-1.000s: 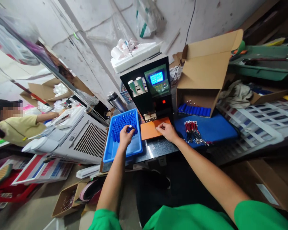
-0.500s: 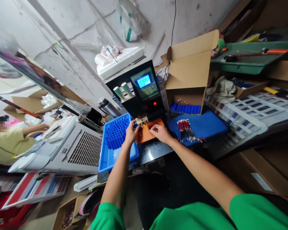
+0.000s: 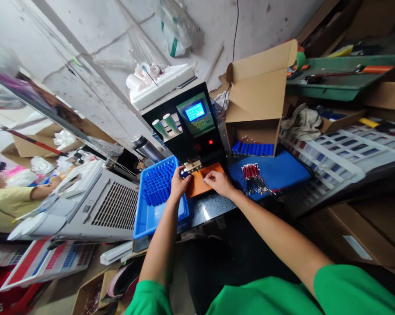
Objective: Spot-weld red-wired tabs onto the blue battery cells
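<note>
At the orange board (image 3: 200, 186), the left hand (image 3: 180, 180) is pinching a blue cell (image 3: 184, 173); the right hand's (image 3: 216, 180) fingertips are closing together, any grip unclear; the screen's (image 3: 195, 112) writing is staying unreadable.

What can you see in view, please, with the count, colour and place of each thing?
Machine: one, black, bench centre
Cylinders: two, green, machine front
Foam slab: one, white, atop machine
Tray: one, blue, bench left; many blue cells inside
Board: one, orange, before machine
Pad: one, blue, bench right
Wires: one bundle, red and black, on pad
Carton: one, brown, behind pad
Flask: one, silver, behind tray
Surrounding clutter: uncountable, mixed colours, both sides
Other person: one, yellow top, far left
Left hand: one, bare, at machine
Right hand: one, bare, over board
</note>
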A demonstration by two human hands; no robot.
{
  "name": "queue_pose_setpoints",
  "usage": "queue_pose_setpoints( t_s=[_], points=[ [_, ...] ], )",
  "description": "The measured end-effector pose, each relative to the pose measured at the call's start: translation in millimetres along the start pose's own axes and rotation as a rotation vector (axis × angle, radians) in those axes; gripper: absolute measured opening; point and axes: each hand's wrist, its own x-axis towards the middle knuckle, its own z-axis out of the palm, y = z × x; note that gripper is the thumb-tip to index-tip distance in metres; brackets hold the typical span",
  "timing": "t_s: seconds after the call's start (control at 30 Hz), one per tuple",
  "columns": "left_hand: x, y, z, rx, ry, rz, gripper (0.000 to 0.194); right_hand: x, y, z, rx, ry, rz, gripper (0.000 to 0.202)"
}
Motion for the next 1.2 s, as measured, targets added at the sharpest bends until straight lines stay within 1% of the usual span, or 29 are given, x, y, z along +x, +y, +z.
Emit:
queue_pose_setpoints(
  t_s=[0.07, 0.13, 0.27, 0.33, 0.43, 0.53, 0.63, 0.73, 0.87, 1.1, 1.2],
  points=[
    [-3, 0, 1.2, -0.047, 0.004, -0.034, 0.052, 0, 1, 1, 0.009, 0.001, 0.008, 0.016],
    [-6, 1, 1.5, -0.077, 0.035, -0.066, 0.049, 1, 3, 1, 0.019, 0.001, 0.013, 0.018],
    [-17, 4, -1.5, -0.060, 0.119, -0.096, 0.025, 2, 5, 2, 0.061, -0.001, 0.021, 0.019],
    [-26, 7, -2.2, -0.023, 0.132, -0.099, 0.020, 2, 5, 3, 0.106, -0.007, 0.040, 0.018],
    [-40, 12, 3.5, -0.040, 0.109, -0.077, 0.022, 5, 6, 3, 0.184, -0.022, 0.074, 0.019],
    [-50, 20, 18.4, -0.138, 0.042, -0.023, 0.026, 9, 6, 0, 0.228, -0.013, 0.080, 0.023],
    [-50, 27, 35.4, -0.201, 0.021, 0.010, 0.025, 13, 4, -3, 0.267, 0.008, 0.109, 0.031],
    [-48, 33, 46.5, -0.216, 0.016, 0.028, 0.022, 18, 2, -6, 0.302, 0.044, 0.157, 0.038],
    [-49, 36, 52.1, -0.237, 0.021, 0.054, 0.019, 21, -2, -7, 0.316, 0.081, 0.175, 0.038],
    [-54, 33, 56.1, -0.202, 0.058, 0.017, 0.027, 30, -12, -3, 0.204, 0.117, 0.094, 0.025],
    [-53, 31, 57.5, -0.192, 0.069, 0.008, 0.029, 35, -14, 1, 0.197, 0.100, 0.094, 0.022]
  ],
)
